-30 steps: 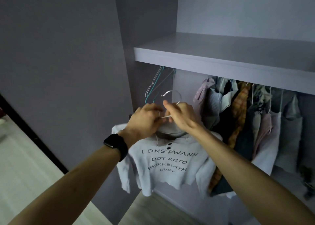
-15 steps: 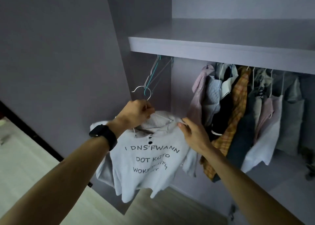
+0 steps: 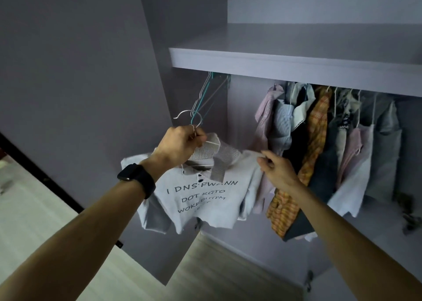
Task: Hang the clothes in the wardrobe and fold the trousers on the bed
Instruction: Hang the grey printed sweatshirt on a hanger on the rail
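Two bare forearms are seen reaching up from the bottom edge. A black watch (image 3: 137, 181) is worn on the left wrist. The left hand (image 3: 180, 143) is raised in front of the open wardrobe (image 3: 239, 118). Its fingers are curled tight round the neck of a wire hanger (image 3: 189, 118), and the hook is left standing above the fist with its open end to the left.

A pale shirt (image 3: 205, 200) with dark printed lettering is carried on that hanger. Its ribbed collar (image 3: 217, 151) is bunched just beside the left knuckles, and its hem hangs loose below wrist level. The right hand (image 3: 277, 170) is placed at the shirt's right shoulder. The fabric edge seems to be pinched between thumb and forefinger, though the contact is small and dim. The other fingers are bent in, narrow. The shirt is held in the air below the shelf (image 3: 296, 70), left of the hung row.

Behind the hook, spare hangers (image 3: 205, 93), one of them teal, are seen slanting down from under the shelf. Further right, a row of clothes (image 3: 356, 145) is hung under the same shelf. A plaid one (image 3: 316, 141) is nearest the right hand and is partly covered by that arm. A grey door (image 3: 80, 72) is stood open at the left, and pale floor (image 3: 34, 220) is seen beyond it.
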Tool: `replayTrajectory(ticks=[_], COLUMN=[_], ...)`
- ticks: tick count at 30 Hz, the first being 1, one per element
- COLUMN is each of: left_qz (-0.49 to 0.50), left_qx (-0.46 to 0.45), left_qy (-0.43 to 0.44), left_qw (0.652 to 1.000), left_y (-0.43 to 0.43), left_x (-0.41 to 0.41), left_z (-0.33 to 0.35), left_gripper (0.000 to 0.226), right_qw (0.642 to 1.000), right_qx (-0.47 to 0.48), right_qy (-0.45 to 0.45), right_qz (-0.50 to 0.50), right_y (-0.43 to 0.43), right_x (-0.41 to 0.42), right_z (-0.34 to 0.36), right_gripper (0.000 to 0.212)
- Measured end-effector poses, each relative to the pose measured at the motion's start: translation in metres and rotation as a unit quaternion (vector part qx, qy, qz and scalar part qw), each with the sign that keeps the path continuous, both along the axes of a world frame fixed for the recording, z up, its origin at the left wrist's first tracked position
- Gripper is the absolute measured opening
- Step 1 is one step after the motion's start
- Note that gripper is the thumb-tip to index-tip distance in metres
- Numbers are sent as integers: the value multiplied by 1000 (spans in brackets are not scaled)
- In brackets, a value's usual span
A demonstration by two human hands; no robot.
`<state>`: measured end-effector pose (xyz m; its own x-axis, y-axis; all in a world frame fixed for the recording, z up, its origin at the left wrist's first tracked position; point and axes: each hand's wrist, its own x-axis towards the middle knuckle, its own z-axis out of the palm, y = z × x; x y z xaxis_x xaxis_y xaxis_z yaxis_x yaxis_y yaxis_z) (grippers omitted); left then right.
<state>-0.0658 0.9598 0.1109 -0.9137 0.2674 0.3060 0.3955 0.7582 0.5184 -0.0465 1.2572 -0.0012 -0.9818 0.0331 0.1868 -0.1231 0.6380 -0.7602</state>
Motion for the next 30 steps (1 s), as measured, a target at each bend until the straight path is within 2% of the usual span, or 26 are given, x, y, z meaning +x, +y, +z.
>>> replayTrajectory(ticks=[2, 8, 10, 13, 16, 18, 20, 22, 25, 27, 29, 30], left_qz=[6, 25, 25, 23, 29, 41, 46, 46, 54, 62, 58, 55], left_qx=[-26, -22, -25, -43, -70, -44, -15, -2, 8, 9, 6, 0], left_qy=[-3, -15, -18, -25, -11, -4, 3, -11, -35, -31, -32, -29], left_qw=[1000, 999, 999, 998, 997, 998, 999, 999, 998, 998, 998, 998], left_y=[-1, -5, -6, -12, -23, -27, -24, -16, -4, 3, 8, 10], left_x=[-3, -3, -1, -3, -6, -6, -6, -4, 3, 5, 5, 4], left_z=[3, 1, 0, -1, 5, 11, 17, 16, 3, -4, -8, -8], left_gripper=[11, 14, 14, 11, 8, 9, 15, 16, 16, 15, 14, 14], right_qw=[997, 976, 974, 969, 977, 984, 977, 978, 978, 974, 974, 973], right_qx=[69, 207, 210, 233, 209, 156, 142, 136, 83, 115, 162, 173], right_qy=[14, 57, 61, 14, 1, 81, 149, 141, 189, 190, 152, 145], right_qz=[11, 39, 52, 80, 45, 17, 54, 67, -17, -51, -53, -52], right_y=[5, 24, 23, 27, 38, 35, 16, -10, -46, -73, -94, -99], right_x=[-5, -19, -22, -24, -21, -19, -18, -9, 18, 28, 26, 23], right_z=[5, 33, 35, 31, 30, 38, 49, 56, 50, 47, 40, 37], right_gripper=[18, 23, 21, 13, 7, 12, 20, 33, 40, 56, 53, 43])
